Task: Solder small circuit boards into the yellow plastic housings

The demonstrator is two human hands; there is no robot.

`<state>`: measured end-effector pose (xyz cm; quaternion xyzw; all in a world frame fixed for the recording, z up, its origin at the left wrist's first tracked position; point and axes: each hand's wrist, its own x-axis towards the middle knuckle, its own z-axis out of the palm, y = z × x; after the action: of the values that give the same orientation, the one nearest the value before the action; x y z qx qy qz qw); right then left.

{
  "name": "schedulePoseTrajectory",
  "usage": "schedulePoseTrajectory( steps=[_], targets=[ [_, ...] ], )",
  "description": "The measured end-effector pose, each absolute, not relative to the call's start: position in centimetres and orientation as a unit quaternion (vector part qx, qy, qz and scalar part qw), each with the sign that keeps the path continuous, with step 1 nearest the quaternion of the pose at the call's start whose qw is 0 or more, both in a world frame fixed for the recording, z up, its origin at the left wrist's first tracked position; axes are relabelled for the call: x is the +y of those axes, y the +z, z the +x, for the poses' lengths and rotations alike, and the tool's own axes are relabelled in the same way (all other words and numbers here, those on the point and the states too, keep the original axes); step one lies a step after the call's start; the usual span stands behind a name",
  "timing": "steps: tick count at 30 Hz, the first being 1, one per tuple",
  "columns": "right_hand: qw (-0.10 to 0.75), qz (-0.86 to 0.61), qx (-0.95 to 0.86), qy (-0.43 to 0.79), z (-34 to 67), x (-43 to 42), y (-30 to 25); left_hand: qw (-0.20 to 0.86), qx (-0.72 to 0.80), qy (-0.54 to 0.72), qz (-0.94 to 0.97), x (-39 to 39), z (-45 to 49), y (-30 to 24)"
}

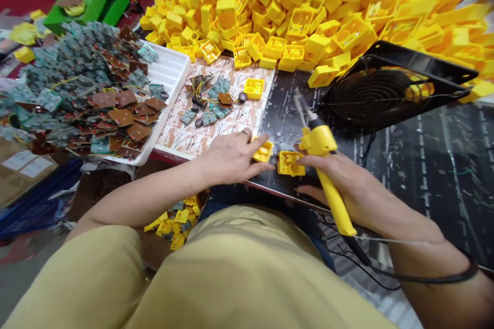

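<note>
My left hand (231,157) rests at the table's front edge, with thumb and index finger on either side of a small open yellow plastic case (264,151). Just right of it lies a second yellow case (290,163), its hollow inside facing up. My right hand (339,177) is wrapped round a yellow soldering gun (335,200), whose slim tip points away from me, up and to the left. The right fingertips come close to the second case; whether they touch it I cannot tell. A black cord runs from the handle's lower end along my right forearm.
A white tray (178,69) on the left is heaped with circuit boards (73,82). Wired boards and small round parts lie on a printed sheet (173,136). Many yellow cases (262,10) are piled at the back. A black fan (386,92) stands at right, green bins (87,7) far left.
</note>
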<state>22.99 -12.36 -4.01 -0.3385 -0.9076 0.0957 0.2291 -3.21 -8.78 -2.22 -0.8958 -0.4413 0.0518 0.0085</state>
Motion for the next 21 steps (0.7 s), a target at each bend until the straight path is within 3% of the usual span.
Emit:
schedulePoseTrajectory(
  steps=[5,7,11,17,19,21],
  targets=[
    [0.300,-0.448,-0.842,-0.021,21.4,-13.5,-6.1,0.057,-0.526,0.039,-0.848,-4.4,-3.2,-0.8],
    [0.318,-0.452,-0.833,-0.008,20.6,-13.3,-6.8,0.087,-0.571,0.034,-0.816,-1.3,-4.5,-0.4],
    [0.319,-0.401,-0.855,0.080,20.8,-13.0,-6.8,0.017,-0.596,0.080,-0.799,3.2,-7.2,-0.2],
    [0.304,-0.404,-0.854,0.119,22.5,-13.3,-6.4,-0.129,-0.586,-0.113,-0.792,3.1,-7.9,2.0],
    [0.313,-0.431,-0.840,0.102,22.3,-13.4,-6.8,-0.111,-0.576,-0.165,-0.793,2.7,-7.9,3.4],
    [0.321,-0.440,-0.834,0.094,21.9,-13.3,-7.0,-0.025,-0.556,-0.189,-0.809,2.7,-8.1,5.0]
  ],
)
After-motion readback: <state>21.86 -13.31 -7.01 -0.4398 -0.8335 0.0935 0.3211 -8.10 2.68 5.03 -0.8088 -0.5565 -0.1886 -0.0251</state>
